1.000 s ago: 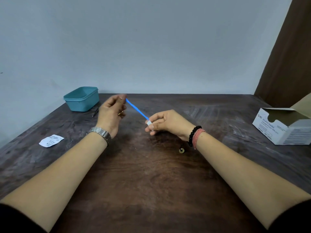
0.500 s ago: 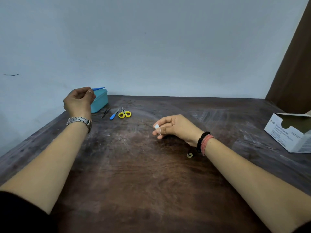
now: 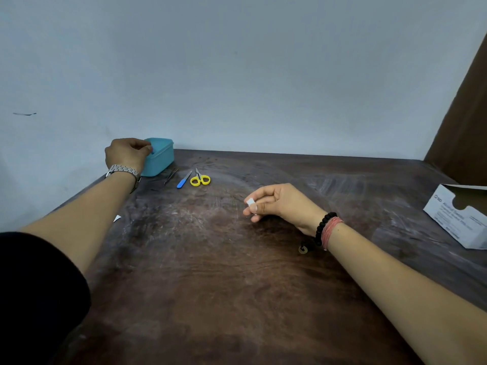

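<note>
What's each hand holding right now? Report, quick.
Left hand: closed, pinching a blue stick at the teal box; only its tip shows.
Right hand: closed, pinching a small white pad.

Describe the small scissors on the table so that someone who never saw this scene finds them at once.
Start at the teal box in the far left corner of the dark wooden table, next to the left hand. Right of it three small tools lie in a row: thin dark tweezers, a blue-handled tool, then the scissors. Only the scissors have two yellow finger rings.
</note>
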Action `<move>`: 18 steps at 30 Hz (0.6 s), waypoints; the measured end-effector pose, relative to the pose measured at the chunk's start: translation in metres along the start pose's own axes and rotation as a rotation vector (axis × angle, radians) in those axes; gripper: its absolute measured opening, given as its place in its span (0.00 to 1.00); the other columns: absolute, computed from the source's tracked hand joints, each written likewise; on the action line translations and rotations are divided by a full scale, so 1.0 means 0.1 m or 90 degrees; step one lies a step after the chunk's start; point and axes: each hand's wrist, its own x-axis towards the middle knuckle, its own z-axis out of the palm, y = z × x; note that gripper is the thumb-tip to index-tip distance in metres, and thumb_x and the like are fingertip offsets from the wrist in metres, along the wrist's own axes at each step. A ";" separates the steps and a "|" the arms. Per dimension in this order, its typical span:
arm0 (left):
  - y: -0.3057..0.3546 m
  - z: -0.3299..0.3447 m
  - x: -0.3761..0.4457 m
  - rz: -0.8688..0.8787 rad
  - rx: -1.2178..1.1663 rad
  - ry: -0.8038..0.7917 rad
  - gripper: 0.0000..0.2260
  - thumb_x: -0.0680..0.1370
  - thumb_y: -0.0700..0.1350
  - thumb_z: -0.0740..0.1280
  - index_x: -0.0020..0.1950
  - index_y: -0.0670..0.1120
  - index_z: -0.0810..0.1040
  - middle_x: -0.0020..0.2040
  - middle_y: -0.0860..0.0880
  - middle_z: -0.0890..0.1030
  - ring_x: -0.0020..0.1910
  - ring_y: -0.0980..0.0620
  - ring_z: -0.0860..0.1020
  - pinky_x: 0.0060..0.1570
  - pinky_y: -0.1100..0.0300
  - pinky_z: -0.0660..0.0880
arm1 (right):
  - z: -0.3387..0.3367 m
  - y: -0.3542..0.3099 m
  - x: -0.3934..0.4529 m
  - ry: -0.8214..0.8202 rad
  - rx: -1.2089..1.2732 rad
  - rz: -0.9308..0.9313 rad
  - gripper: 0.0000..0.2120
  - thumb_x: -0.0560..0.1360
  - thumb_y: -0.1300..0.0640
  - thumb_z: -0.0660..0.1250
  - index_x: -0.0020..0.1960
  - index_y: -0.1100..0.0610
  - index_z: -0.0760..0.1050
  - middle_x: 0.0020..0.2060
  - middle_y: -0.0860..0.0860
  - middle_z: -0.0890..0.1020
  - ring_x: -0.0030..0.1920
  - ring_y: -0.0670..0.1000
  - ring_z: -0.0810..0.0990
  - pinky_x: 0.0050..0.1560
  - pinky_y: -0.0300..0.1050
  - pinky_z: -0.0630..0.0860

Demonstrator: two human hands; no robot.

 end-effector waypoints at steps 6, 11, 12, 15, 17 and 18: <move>-0.02 -0.08 0.03 0.030 0.071 -0.029 0.10 0.75 0.45 0.69 0.54 0.45 0.84 0.56 0.43 0.83 0.58 0.43 0.78 0.59 0.56 0.74 | 0.00 -0.02 0.00 -0.002 -0.003 -0.004 0.09 0.74 0.67 0.69 0.54 0.68 0.78 0.44 0.60 0.85 0.34 0.49 0.83 0.47 0.39 0.80; 0.04 -0.06 -0.06 0.127 0.123 -0.032 0.09 0.76 0.43 0.67 0.52 0.44 0.84 0.52 0.42 0.84 0.55 0.43 0.79 0.55 0.56 0.73 | 0.00 0.00 0.00 -0.001 0.001 -0.004 0.09 0.74 0.67 0.69 0.53 0.67 0.78 0.42 0.59 0.85 0.34 0.49 0.83 0.45 0.38 0.80; 0.06 -0.04 -0.10 0.157 0.139 -0.039 0.09 0.76 0.43 0.67 0.52 0.44 0.84 0.52 0.42 0.84 0.55 0.43 0.79 0.53 0.56 0.73 | 0.00 0.00 0.00 -0.001 0.003 -0.004 0.09 0.74 0.67 0.69 0.53 0.67 0.78 0.42 0.58 0.85 0.34 0.48 0.83 0.45 0.38 0.80; 0.15 0.07 -0.21 0.241 0.217 -0.088 0.07 0.76 0.43 0.67 0.50 0.44 0.84 0.49 0.43 0.84 0.52 0.42 0.80 0.47 0.55 0.74 | 0.00 0.00 0.00 0.002 0.014 -0.007 0.08 0.74 0.67 0.69 0.53 0.67 0.78 0.42 0.59 0.85 0.34 0.48 0.83 0.45 0.38 0.80; 0.20 0.16 -0.27 0.277 0.277 -0.141 0.07 0.75 0.42 0.68 0.49 0.44 0.84 0.47 0.42 0.84 0.50 0.41 0.80 0.44 0.55 0.73 | 0.01 0.00 -0.01 0.004 0.021 -0.010 0.09 0.74 0.67 0.69 0.54 0.68 0.77 0.44 0.60 0.85 0.34 0.49 0.83 0.45 0.38 0.80; 0.22 0.20 -0.29 0.280 0.310 -0.165 0.07 0.75 0.42 0.68 0.49 0.44 0.84 0.47 0.42 0.84 0.49 0.41 0.80 0.43 0.55 0.73 | 0.01 0.01 0.00 0.004 0.023 -0.011 0.09 0.74 0.67 0.69 0.54 0.68 0.77 0.45 0.61 0.85 0.34 0.49 0.83 0.45 0.38 0.80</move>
